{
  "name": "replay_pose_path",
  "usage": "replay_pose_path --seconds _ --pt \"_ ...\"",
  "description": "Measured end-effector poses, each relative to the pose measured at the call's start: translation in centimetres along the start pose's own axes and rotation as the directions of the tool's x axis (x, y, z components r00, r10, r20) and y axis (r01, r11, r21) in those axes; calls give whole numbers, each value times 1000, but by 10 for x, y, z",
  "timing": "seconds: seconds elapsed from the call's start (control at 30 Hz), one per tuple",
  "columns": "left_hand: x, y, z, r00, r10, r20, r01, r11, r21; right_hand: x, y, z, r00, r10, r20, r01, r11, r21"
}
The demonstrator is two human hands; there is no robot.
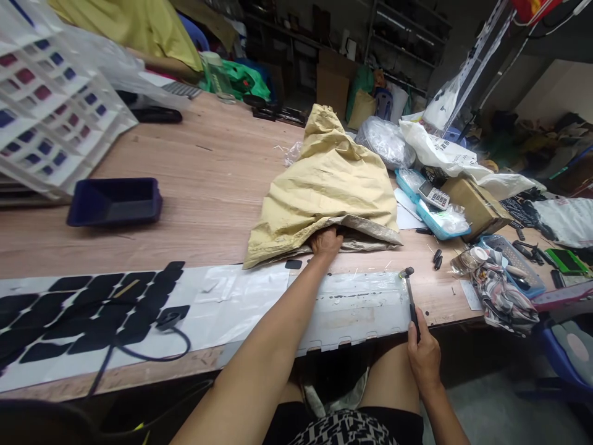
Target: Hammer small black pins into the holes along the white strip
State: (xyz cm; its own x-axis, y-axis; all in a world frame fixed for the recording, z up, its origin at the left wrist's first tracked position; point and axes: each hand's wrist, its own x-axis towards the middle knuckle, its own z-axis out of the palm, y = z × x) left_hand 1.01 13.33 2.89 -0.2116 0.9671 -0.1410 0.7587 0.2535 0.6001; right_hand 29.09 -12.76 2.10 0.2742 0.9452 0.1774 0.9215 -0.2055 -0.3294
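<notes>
My left hand [327,243] reaches into the mouth of a yellowish paper-like bag [333,179] that lies on the table with its grey-lined opening facing me. The fingers are mostly hidden inside the bag. In my right hand [424,352], closed around its black handle, is a small hammer [407,275], head up, at the front edge of the table. Between the hands lies a pale, scuffed work plate [356,312]. A small black rounded piece [293,264] rests by the bag's lower edge. To the left, many similar flat black pieces [102,309] lie in rows on white sheeting [231,296].
A dark blue tray [115,203] stands on the left, near a white perforated basket [50,105]. A black cable [180,346] crosses the black pieces. At right are a calculator [434,194], a cardboard box [477,207] and a blue basket [514,266]. Another person's yellow clothing [139,31] shows behind.
</notes>
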Motion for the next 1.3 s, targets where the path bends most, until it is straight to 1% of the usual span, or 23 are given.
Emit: replay_pose_path --seconds 0.03,0.1,0.17,0.2,0.23,0.3,0.33,0.4,0.53,0.6,0.67,0.8,0.9,1.0,1.13,1.2,1.3 --pt "-8 -3 -1 1000 30 -2 -30 999 -15 0 0 0 1000 5 5 -5 1000 1" --pt "-30 -10 -2 991 122 -53 -124 991 -44 1 0 -1 1000 13 18 -13 1000 1" --pt "-60 -19 -3 960 250 -124 -257 965 -44 2 -1 -2 999 19 26 -19 1000 -3" --pt "-77 -23 -2 939 317 -136 -325 945 -39 2 -2 -3 999 21 30 -21 1000 -7" --pt "-92 -27 -2 916 382 -125 -389 921 -39 2 -3 -4 999 24 33 -23 1000 -11" --pt "-119 -34 2 875 481 -56 -484 872 -69 3 -5 -6 999 33 38 -32 999 -18" --pt "-129 -37 5 863 504 -28 -504 859 -88 3 -6 -6 998 38 40 -37 999 -21" --pt "-141 -40 11 861 509 -10 -507 855 -114 3 -8 -8 998 49 41 -48 998 -30" --pt "-144 -43 18 875 485 -21 -482 864 -144 4 -10 -10 996 72 48 -71 997 -29" --pt "-142 -42 17 877 481 -13 -477 866 -149 3 -9 -11 997 64 39 -65 997 32" --pt "-142 -41 15 878 478 1 -473 869 -145 1 -8 -12 999 45 7 -45 990 133" --pt "-143 -38 11 889 458 27 -449 881 -149 -9 -18 -17 998 -25 -52 40 954 297" --pt "-142 -37 12 904 426 30 -417 896 -155 -18 -33 -22 989 -141 -50 150 924 351" --pt "-141 -37 14 915 403 22 -395 904 -162 -24 -47 -24 969 -245 -22 235 893 383" --pt "-140 -37 16 921 389 16 -379 907 -182 -27 -53 -19 946 -323 -8 302 874 382" --pt "-139 -37 15 922 387 14 -377 907 -186 -28 -53 -16 937 -350 -10 329 871 365" --pt "-140 -36 14 922 386 14 -377 907 -187 -28 -52 -14 935 -355 16 331 886 324"
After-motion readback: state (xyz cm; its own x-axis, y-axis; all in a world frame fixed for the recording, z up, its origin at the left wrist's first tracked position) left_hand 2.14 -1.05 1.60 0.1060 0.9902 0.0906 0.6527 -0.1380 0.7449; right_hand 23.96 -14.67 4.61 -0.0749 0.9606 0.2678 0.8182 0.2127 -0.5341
